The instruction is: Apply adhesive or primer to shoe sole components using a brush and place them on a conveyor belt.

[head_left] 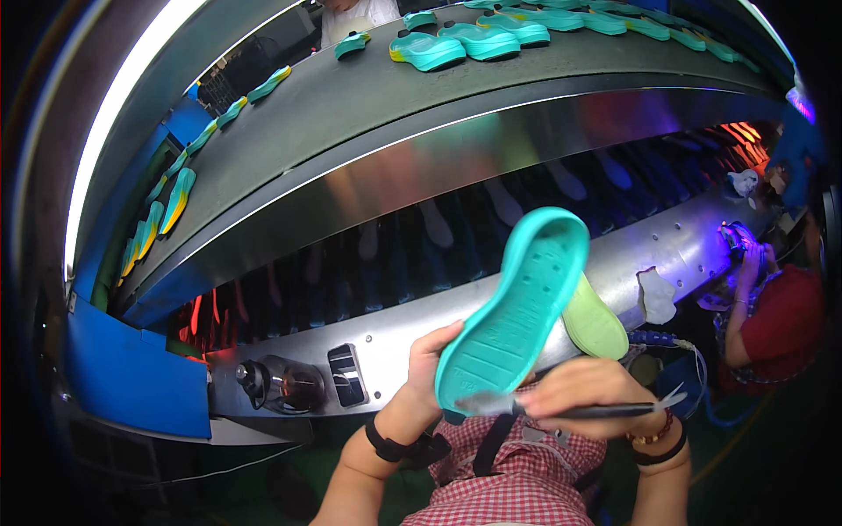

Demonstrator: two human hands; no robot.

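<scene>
Head view: your left hand (426, 366) grips a turquoise shoe sole (513, 311) by its edge, over the metal ledge (386, 344). Your right hand (592, 394) is closed round a black-handled brush (614, 409), bristles at the heel end; a pale green insole-shaped piece (596, 323) shows just behind.

Brush (618, 409): bristle end blurred; contact with the teal sole (517, 316) cannot be confirmed. Left hand (424, 364): most fingers hidden behind that sole, which also covers part of the light green insole (596, 324). Co-worker (360, 16): cut off by upper edge. Object (737, 235) at far right: indistinct.
</scene>
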